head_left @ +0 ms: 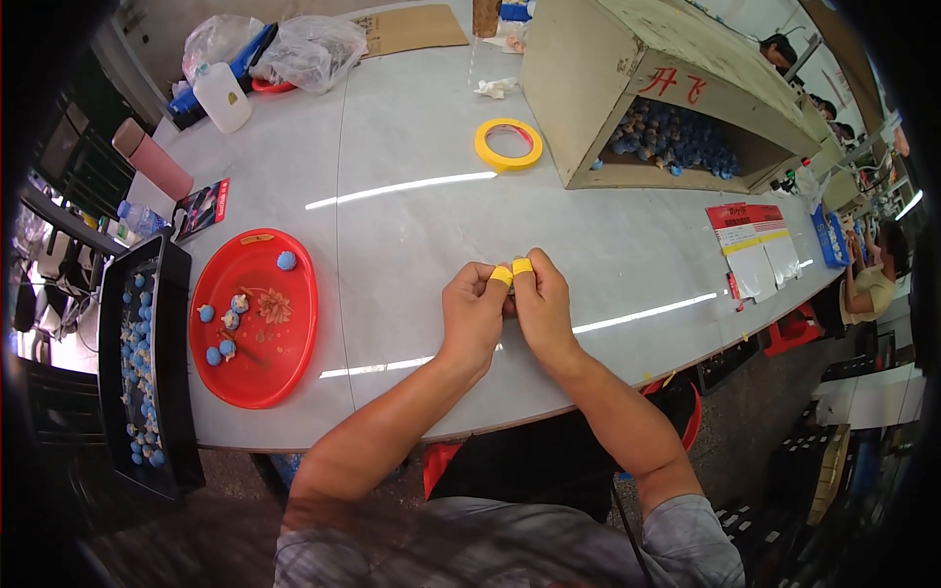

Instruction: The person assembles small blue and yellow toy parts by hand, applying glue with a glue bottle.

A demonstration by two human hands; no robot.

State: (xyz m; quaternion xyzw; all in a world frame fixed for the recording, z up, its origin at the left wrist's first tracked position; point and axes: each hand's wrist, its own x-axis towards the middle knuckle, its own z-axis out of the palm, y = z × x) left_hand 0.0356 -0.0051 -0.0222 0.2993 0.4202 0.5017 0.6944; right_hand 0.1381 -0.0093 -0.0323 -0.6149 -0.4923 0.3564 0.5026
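Head view: left hand [472, 316] and right hand [542, 306] press together over the pale marble table [412, 225], yellow-taped fingertips [502, 275] pinching something tiny, hidden between them.

I see bare table [412, 235] ahead of my hands, open to reach across. Left is blocked by the red tray [294, 343] and, past the edge, the black tray [181, 392]. Far right the wooden box [588, 88] walls things off, with the tape roll [509, 143] just beside it.
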